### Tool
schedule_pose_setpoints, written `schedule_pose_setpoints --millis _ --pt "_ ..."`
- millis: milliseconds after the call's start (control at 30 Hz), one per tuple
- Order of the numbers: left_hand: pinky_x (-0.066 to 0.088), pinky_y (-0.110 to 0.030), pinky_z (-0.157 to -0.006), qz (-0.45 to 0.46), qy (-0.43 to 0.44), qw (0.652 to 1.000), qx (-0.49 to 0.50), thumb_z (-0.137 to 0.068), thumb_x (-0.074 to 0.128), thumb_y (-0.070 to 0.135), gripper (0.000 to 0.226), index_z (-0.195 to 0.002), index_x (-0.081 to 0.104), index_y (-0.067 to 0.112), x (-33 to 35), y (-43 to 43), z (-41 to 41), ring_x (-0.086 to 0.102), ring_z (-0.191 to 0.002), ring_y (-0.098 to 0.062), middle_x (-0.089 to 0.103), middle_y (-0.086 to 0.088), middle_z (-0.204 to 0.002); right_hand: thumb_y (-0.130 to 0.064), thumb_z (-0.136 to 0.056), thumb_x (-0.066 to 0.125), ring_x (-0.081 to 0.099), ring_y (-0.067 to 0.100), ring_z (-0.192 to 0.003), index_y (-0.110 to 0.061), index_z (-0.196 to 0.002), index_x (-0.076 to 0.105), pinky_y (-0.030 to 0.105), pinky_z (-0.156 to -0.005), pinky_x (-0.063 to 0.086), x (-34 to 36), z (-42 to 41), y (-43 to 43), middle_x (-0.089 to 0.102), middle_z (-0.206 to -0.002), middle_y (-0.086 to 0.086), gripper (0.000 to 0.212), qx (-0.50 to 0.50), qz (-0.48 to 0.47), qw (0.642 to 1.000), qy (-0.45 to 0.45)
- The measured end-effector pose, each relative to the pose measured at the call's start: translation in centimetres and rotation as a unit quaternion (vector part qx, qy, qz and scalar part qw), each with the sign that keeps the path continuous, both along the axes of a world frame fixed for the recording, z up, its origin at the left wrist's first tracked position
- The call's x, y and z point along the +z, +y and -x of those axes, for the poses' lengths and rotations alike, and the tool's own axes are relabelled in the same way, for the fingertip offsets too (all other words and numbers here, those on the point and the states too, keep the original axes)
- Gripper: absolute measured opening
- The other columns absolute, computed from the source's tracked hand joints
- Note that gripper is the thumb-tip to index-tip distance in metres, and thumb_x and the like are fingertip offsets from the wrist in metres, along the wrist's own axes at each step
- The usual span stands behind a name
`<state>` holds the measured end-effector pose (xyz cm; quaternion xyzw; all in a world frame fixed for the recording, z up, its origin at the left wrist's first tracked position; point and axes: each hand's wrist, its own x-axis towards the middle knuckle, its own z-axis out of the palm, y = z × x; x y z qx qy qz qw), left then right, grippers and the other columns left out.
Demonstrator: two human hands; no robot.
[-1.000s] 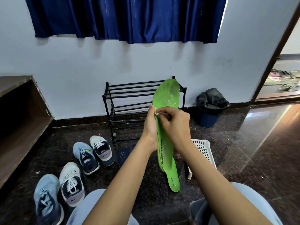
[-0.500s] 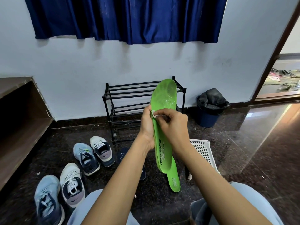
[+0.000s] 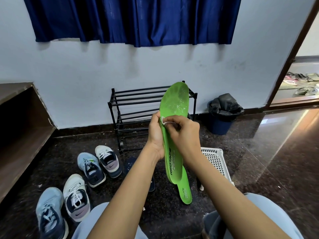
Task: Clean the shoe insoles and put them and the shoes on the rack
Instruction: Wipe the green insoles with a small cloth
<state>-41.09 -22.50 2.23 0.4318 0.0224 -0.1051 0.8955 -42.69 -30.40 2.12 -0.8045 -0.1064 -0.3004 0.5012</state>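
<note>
Spreading over the lower view, a dark polished stone floor is seen, and a deep blue curtain is hung above it on the pale wall. A black metal shoe rack is set against that wall. A blue bin lined in black is placed just to its right, and a white plastic basket is laid on the floor nearer the person. Four sneakers are lined up in two pairs on the floor to the left, apart from the rack.

A green insole is held upright in front of the rack, heel down, with white specks scattered over its toe end. A second green insole is left lying on the floor below it, near what appear to be dark insoles.

The held insole is gripped at its left edge by the left hand, fingers wrapped behind it. A small white wad, seemingly a wipe or tissue, is pinched by the right hand and pressed to the insole's face near the middle.

Cleaning of this insole is judged to be the step in hand, early in the task, since no shoe or insole is seen on the rack. For the next move, the wad would need to be drawn up over the speckled toe area while the insole is braced from behind.
</note>
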Motion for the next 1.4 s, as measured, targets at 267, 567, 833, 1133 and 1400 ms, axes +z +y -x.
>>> schedule_pose_setpoints --millis 267,567,833,1133,1400 --pt "0.050 -0.019 -0.053 -0.021 0.004 1.000 0.015 -0.096 0.031 0.042 0.064 -0.054 0.071 0.015 0.0 0.7 -0.5 0.062 -0.054 -0.015 0.065 -0.002 -0.061 0.003 -0.076 0.067 0.061 0.002 -0.071 -0.015 -0.084 0.076 0.007 -0.067 0.045 -0.9 0.7 0.5 0.072 -0.080 -0.001 0.022 -0.002 0.011 1.000 -0.003" --pt "0.049 -0.020 -0.053 -0.021 0.022 0.999 -0.007 -0.097 0.027 0.048 0.072 -0.051 0.070 0.014 -0.5 -0.3 -0.3 0.064 -0.052 -0.016 0.064 -0.003 -0.058 0.002 -0.079 0.068 0.059 -0.010 -0.067 -0.011 -0.085 0.075 0.002 -0.065 0.040 0.2 -0.1 -0.1 0.072 -0.079 0.001 0.016 -0.009 -0.015 1.000 -0.005" --pt "0.050 -0.025 -0.062 -0.033 0.020 0.998 0.049 -0.096 0.032 0.045 0.054 -0.076 0.069 0.011 -0.1 0.7 -0.7 0.061 -0.066 -0.020 0.064 -0.007 -0.073 0.003 -0.077 0.066 0.060 -0.002 -0.070 -0.013 -0.084 0.076 0.001 -0.063 0.039 -0.9 0.9 0.5 0.072 -0.077 0.000 0.020 0.015 0.013 1.000 0.020" --pt "0.050 -0.022 -0.057 -0.051 0.024 0.998 0.014 -0.096 0.030 0.047 0.060 -0.066 0.069 0.013 -0.6 0.2 -0.6 0.063 -0.057 -0.017 0.064 -0.005 -0.064 0.003 -0.079 0.066 0.057 -0.016 -0.066 -0.010 -0.087 0.075 -0.001 -0.062 0.038 -0.1 0.4 0.2 0.071 -0.080 0.000 0.018 0.006 -0.016 0.999 0.036" --pt "0.050 -0.028 -0.065 -0.038 -0.002 0.998 0.053 -0.095 0.031 0.044 0.052 -0.085 0.067 0.008 -0.3 0.6 -0.9 0.060 -0.073 -0.024 0.064 -0.011 -0.081 0.004 -0.078 0.065 0.057 -0.014 -0.064 -0.012 -0.084 0.075 0.000 -0.064 0.040 -1.0 1.0 0.6 0.071 -0.077 0.000 0.021 0.010 -0.004 0.999 0.041"
